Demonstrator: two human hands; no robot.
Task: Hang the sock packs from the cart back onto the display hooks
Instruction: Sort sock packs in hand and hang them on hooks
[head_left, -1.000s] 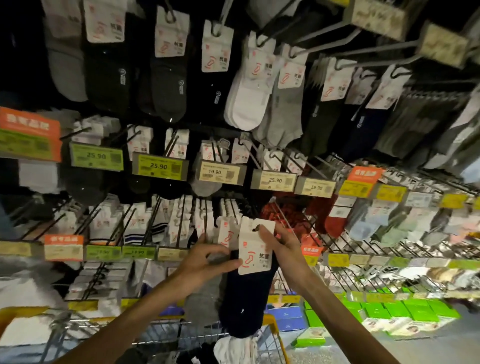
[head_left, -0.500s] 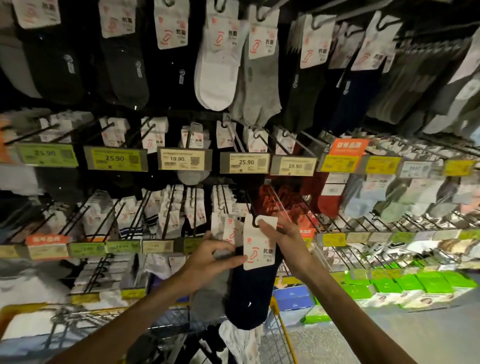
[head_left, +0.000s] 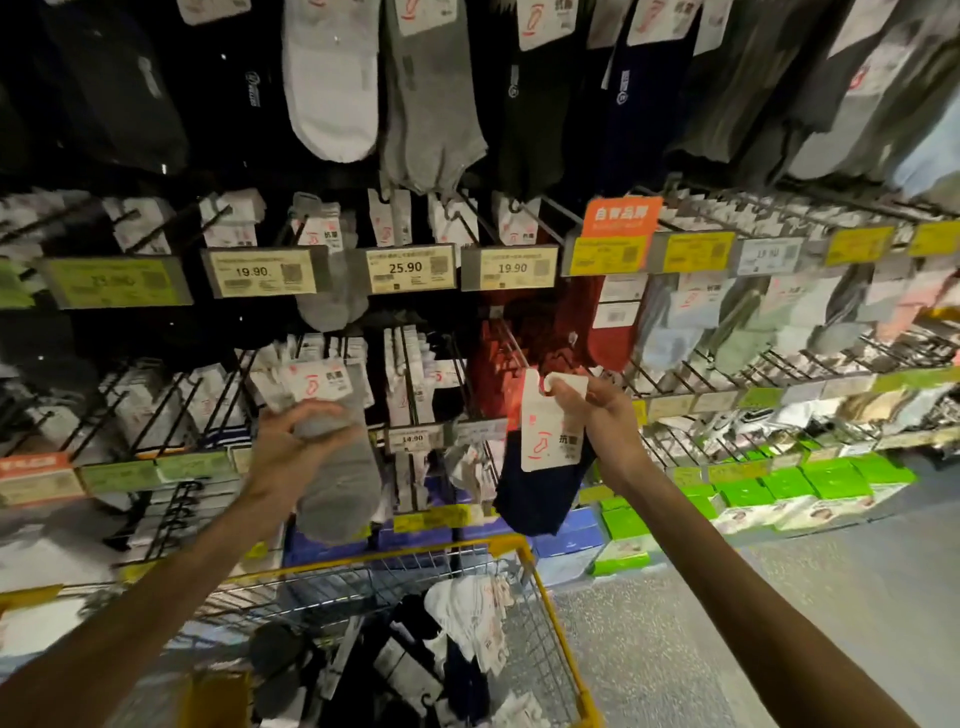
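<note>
Moved since earlier: both hands were meeting at one white card half a second ago and are now standing well apart, the left having carried its grey pack off to the left.
Left hand: the left hand is gripping the grey sock pack round its middle, with its fingers curling over the fabric just below the pack's white card.
Right hand: the right hand is pinching the top of the white card of the navy sock pack, with a fingertip sitting at the hanger cutout.
Navy pack position: it is hanging from the right hand's pinch in front of the red socks and above the cart's far edge; whether the cutout is touching a hook I cannot tell.
Grey pack position: it is being held up in front of a row of white-carded packs, level with the lower display hooks.
Cart: the yellow-rimmed wire cart is standing below both forearms, and loose sock packs, white and dark, are lying inside it.
Display: price tags reading 19.90, 25.90 and 19.90 are sitting on the rail above the hands, and an orange sign is showing to their right.
Lower right: green boxes are lining the bottom shelf.
</note>
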